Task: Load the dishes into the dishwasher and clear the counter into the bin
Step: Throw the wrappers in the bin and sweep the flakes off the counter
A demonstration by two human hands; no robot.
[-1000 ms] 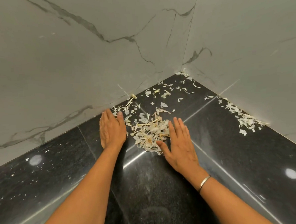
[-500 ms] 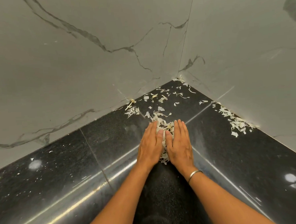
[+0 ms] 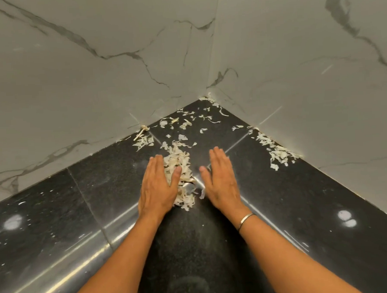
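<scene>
A heap of pale, papery peel scraps (image 3: 177, 163) lies on the black speckled counter (image 3: 100, 191) near the corner. My left hand (image 3: 157, 188) lies flat on the counter with straight fingers, its thumb side against the heap. My right hand (image 3: 221, 180) lies flat a little to the right of the heap, fingers straight, a thin bangle on its wrist. Neither hand holds anything. Part of the heap is hidden under my left thumb.
Loose peel scraps (image 3: 184, 124) are scattered toward the far corner, a small clump (image 3: 144, 142) sits by the left wall, and another strip of scraps (image 3: 277, 153) lies along the right wall. Grey marble walls (image 3: 94, 73) close the corner on both sides.
My hands had come together over the scraps, pressing them into a narrow heap. Now they have parted; the right hand has moved away to the right and the heap shows between them.
</scene>
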